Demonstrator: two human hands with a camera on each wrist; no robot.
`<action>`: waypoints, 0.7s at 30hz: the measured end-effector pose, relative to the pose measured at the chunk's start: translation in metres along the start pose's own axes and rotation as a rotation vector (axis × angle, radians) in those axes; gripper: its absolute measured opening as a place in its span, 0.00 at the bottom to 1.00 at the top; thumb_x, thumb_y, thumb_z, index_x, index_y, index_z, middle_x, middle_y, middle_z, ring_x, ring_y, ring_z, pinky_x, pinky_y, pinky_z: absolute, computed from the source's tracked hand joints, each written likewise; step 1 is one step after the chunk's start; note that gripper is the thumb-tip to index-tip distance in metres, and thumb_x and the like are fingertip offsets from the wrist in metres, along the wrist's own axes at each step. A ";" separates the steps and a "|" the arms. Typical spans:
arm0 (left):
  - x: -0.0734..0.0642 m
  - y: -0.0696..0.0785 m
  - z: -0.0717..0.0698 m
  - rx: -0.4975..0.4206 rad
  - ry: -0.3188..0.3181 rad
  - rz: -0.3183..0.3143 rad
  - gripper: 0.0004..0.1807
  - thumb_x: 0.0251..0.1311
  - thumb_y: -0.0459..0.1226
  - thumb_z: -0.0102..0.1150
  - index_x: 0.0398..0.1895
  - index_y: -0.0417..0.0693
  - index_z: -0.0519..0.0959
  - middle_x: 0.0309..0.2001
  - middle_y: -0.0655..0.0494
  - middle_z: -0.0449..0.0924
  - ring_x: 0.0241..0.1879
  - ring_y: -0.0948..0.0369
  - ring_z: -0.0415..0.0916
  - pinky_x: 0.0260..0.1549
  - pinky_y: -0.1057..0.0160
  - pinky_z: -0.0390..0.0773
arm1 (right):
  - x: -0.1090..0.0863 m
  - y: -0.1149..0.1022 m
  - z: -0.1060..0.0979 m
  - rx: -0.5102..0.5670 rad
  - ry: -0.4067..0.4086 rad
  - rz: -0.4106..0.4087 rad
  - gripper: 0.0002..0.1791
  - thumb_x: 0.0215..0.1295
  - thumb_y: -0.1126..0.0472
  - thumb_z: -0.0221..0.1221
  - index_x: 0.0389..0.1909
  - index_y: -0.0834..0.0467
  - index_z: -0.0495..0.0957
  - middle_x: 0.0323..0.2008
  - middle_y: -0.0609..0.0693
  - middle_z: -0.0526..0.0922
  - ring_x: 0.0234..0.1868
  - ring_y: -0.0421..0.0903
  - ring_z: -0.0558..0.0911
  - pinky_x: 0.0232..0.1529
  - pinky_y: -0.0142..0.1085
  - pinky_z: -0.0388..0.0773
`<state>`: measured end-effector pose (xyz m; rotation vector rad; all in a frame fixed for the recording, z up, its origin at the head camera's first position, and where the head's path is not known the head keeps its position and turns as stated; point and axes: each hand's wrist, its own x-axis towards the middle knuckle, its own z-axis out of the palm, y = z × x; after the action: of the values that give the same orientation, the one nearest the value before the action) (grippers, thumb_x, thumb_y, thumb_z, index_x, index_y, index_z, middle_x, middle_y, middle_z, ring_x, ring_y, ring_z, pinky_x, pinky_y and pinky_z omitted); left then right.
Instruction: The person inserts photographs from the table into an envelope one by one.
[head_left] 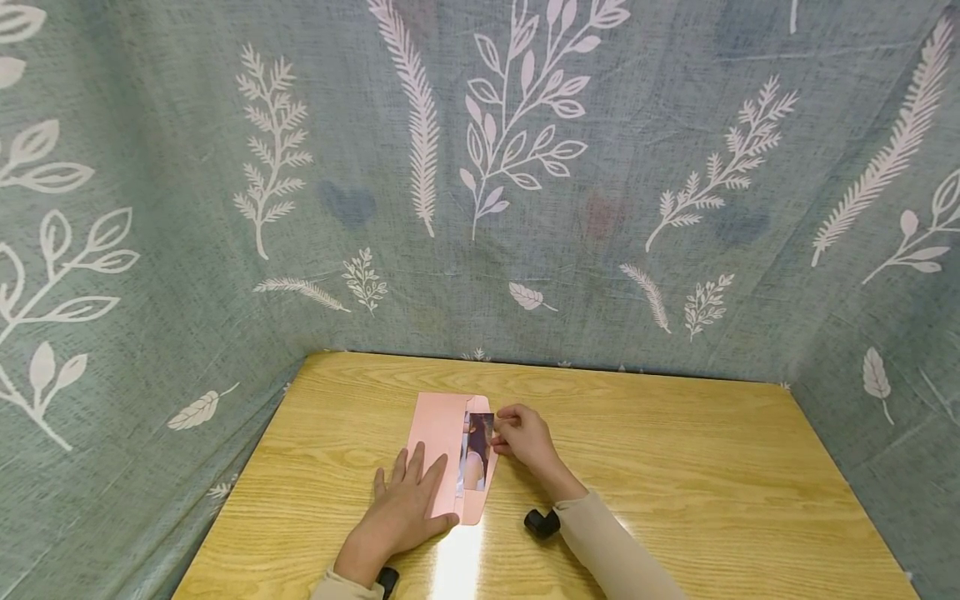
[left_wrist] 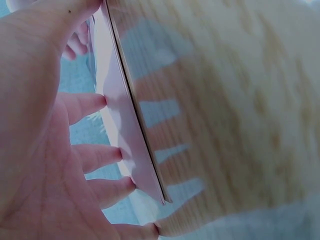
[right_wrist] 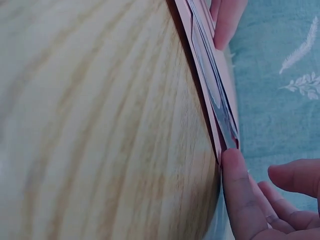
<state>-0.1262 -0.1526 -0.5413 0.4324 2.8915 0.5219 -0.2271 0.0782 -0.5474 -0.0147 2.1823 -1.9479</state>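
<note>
A pink envelope (head_left: 437,417) lies on the table with its flap (head_left: 474,510) spread to the right. Photo prints (head_left: 477,450) stick out of its opening over the flap; the top one shows dark hair. My left hand (head_left: 401,508) presses the envelope with spread fingers, its fingertips (left_wrist: 112,152) on the pink paper in the left wrist view. My right hand (head_left: 528,437) is at the photos' right edge. In the right wrist view one digit (right_wrist: 240,192) touches the edge of the photos and flap, while another finger stays apart above it.
The wood-grain table (head_left: 675,467) extends to the right of the envelope. A grey-green curtain (head_left: 540,250) with white leaf prints surrounds its back and sides. Black wrist devices (head_left: 542,523) sit at both wrists. Bright glare lies on the table below the envelope.
</note>
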 end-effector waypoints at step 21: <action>0.001 0.000 0.000 0.009 -0.001 0.003 0.50 0.56 0.65 0.62 0.78 0.54 0.60 0.77 0.35 0.46 0.74 0.34 0.42 0.59 0.21 0.46 | -0.006 0.004 0.002 0.061 -0.068 0.005 0.16 0.72 0.71 0.52 0.57 0.75 0.70 0.42 0.68 0.83 0.35 0.60 0.87 0.36 0.45 0.85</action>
<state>-0.1269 -0.1527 -0.5416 0.4382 2.8938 0.5086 -0.2204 0.0774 -0.5502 -0.0650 2.0771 -1.9807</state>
